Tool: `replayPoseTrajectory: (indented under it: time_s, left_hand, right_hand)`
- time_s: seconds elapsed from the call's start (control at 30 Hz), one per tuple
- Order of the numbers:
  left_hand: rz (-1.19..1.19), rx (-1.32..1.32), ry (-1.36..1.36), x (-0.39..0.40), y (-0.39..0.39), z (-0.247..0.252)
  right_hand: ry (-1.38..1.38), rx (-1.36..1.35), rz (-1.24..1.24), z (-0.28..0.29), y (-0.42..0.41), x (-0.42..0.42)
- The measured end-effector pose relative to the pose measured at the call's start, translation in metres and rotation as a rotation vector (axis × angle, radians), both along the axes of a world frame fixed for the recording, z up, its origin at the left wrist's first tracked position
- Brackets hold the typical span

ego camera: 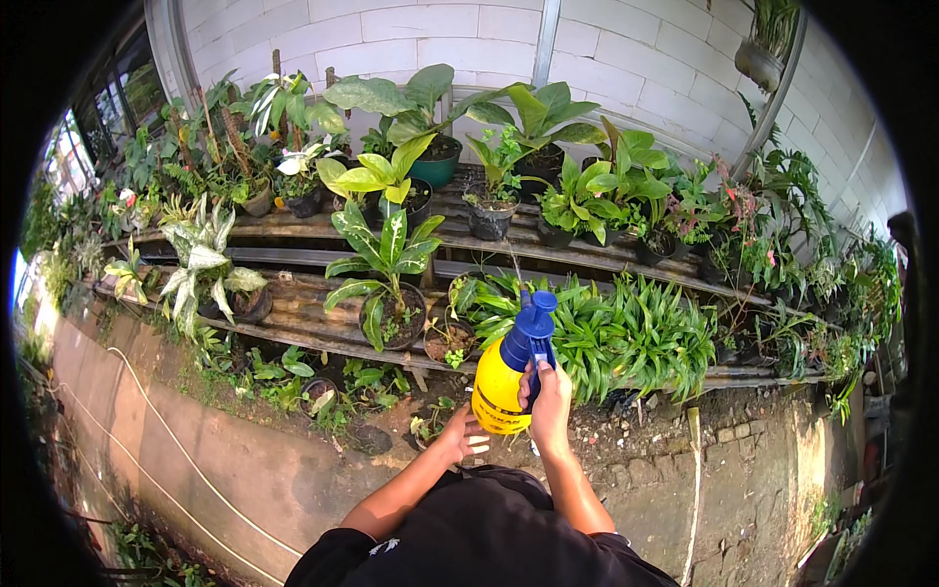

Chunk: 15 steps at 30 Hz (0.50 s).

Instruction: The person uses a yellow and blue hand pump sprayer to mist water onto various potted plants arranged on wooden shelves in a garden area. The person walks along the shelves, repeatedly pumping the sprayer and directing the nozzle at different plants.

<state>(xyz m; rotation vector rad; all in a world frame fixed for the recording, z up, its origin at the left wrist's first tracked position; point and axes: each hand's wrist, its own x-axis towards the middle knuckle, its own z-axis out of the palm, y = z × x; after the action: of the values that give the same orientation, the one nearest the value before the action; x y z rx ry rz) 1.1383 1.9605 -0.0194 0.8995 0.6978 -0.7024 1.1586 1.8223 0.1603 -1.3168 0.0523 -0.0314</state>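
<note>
My right hand (549, 400) grips the blue handle of a yellow pump sprayer bottle (501, 389) with a blue pump head. A thin jet of water leaves its nozzle towards the shelf of pots. My left hand (462, 436) is beside the bottle's lower left side, fingers spread; whether it touches the bottle I cannot tell. Just beyond the sprayer grows a dense row of narrow-leaved green plants (631, 334). Left of it stand a pot with a small sprouting plant (449, 341) and a potted dieffenbachia (392, 257) with pale-blotched leaves.
Tiered slatted shelves (308, 315) full of potted plants run along a white block wall (425, 37). A pale hose (183, 458) lies across the concrete path at left. A hanging pot (757, 64) is at upper right, and a light strip (693, 491) lies on the ground.
</note>
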Motion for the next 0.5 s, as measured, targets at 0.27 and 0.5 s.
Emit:
replayPoseTrajectory:
  time_s: [0.27, 0.5]
  left_hand:
    - [-0.050, -0.245, -0.152, 0.005, -0.005, 0.002]
    - [0.162, -0.391, -0.512, 0.015, -0.005, 0.023]
  right_hand:
    - [-0.050, 0.140, 0.004, 0.005, 0.018, -0.008]
    - [-0.157, -0.042, 0.119, 0.011, 0.018, -0.017]
